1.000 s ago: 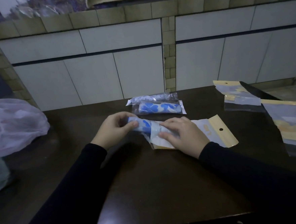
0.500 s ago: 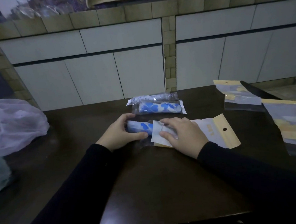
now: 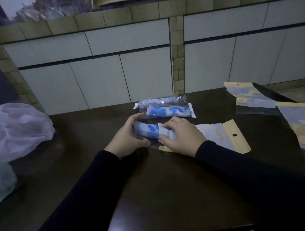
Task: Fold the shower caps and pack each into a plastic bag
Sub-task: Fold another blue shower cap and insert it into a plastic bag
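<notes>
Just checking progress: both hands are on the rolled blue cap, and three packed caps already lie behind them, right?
Not three: the head view shows two packed caps behind. Both the left hand and right hand are on the rolled blue cap.

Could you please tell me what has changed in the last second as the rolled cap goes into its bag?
The left hand has pushed the rolled shower cap further right into the mouth of the plastic bag. The right hand has kept its grip on the bag mouth. The two packed caps behind, the empty bags on the right and the large bag on the left have stayed put.
</notes>
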Demonstrator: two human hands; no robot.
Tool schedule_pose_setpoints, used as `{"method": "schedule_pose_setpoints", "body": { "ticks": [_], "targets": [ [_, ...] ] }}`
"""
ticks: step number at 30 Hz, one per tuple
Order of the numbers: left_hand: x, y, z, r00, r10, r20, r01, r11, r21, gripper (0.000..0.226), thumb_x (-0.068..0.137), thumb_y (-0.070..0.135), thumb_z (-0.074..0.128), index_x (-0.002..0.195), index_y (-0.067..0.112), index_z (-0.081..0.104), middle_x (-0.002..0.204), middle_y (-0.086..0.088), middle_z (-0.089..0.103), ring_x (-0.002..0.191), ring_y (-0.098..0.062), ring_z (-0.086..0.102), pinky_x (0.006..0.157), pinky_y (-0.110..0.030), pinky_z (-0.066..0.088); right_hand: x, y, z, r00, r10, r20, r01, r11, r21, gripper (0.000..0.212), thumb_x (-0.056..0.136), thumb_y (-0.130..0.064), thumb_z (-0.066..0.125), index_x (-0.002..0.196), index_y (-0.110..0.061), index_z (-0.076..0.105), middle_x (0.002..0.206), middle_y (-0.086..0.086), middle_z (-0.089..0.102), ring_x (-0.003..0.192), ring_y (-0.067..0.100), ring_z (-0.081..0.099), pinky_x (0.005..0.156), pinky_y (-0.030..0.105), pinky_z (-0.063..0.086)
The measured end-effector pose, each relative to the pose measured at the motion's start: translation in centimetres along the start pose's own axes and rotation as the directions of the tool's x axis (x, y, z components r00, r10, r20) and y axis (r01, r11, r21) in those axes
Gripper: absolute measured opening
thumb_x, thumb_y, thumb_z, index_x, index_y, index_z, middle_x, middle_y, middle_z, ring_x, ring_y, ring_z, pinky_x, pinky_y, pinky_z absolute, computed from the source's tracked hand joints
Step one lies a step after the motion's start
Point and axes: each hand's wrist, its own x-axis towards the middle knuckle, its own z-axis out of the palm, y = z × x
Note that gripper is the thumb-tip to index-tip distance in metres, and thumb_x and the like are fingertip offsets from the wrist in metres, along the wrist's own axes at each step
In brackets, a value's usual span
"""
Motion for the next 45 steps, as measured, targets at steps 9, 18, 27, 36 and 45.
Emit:
{"method": "schedule_pose_setpoints", "body": {
  "ticks": [9, 18, 27, 36, 45],
  "targets": [
    [-0.1, 0.4, -0.2, 0.999, -0.032, -0.027, 0.033, 0.999, 0.036, 0.073, 0.069, 0.001, 0.082, 0.122, 0.035, 0.046, 0.112, 0.007, 0.061, 0.075, -0.013, 0.071, 0.071, -0.025, 0.054, -0.8, 0.9, -0.1, 0.992, -0.040, -0.120, 0.042, 0.999, 0.012, 0.032, 0.092, -0.047, 0.051, 0.116, -0.027, 0.058, 0.111, -0.012, 0.055, 0.106, 0.008, 0.050, 0.093, 0.037, 0.042],
    [-0.3, 0.8, 0.4, 0.986, 0.063, -0.155, -0.080, 0.991, -0.109, 0.015, 0.089, 0.030, 0.066, 0.098, 0.017, 0.068, 0.067, 0.008, 0.069, 0.055, -0.004, 0.057, 0.056, -0.018, 0.045, -1.5, 1.1, -0.4, 0.992, -0.016, -0.125, 0.039, 0.982, 0.186, 0.045, 0.087, -0.051, 0.058, 0.123, -0.025, 0.057, 0.113, -0.009, 0.053, 0.107, 0.009, 0.049, 0.095, 0.037, 0.045],
    [-0.2, 0.7, 1.7, 0.995, -0.094, -0.046, 0.083, 0.978, -0.193, 0.021, 0.097, 0.026, 0.055, 0.105, 0.011, 0.067, 0.075, -0.011, 0.073, 0.059, -0.017, 0.060, 0.055, -0.026, 0.045, -2.1, 1.3, -1.7, 0.995, -0.047, -0.086, 0.058, 0.989, 0.135, 0.040, 0.089, -0.038, 0.059, 0.127, -0.027, 0.054, 0.113, -0.009, 0.059, 0.104, 0.007, 0.052, 0.096, 0.032, 0.042],
    [-0.1, 1.7, 2.9, 0.983, -0.112, -0.147, 0.092, 0.987, -0.132, 0.015, 0.087, 0.020, 0.069, 0.101, 0.017, 0.064, 0.073, -0.002, 0.072, 0.051, -0.004, 0.058, 0.048, -0.018, 0.043, -3.4, 1.2, -1.4, 0.997, -0.059, -0.048, 0.057, 0.998, -0.042, 0.056, 0.091, -0.052, 0.051, 0.140, -0.024, 0.046, 0.141, -0.010, 0.049, 0.126, 0.013, 0.042, 0.106, 0.032, 0.033],
    [-0.3, 2.0, 3.2, 0.991, -0.050, -0.120, 0.047, 0.998, -0.028, 0.005, 0.084, 0.029, 0.072, 0.085, 0.026, 0.076, 0.077, 0.009, 0.074, 0.071, -0.006, 0.068, 0.067, -0.026, 0.053, -3.9, 1.3, -2.3, 0.999, -0.020, -0.050, 0.010, 0.979, -0.205, 0.052, 0.092, -0.049, 0.044, 0.141, -0.032, 0.041, 0.127, -0.005, 0.044, 0.117, 0.014, 0.039, 0.097, 0.035, 0.035]
  ]
}}
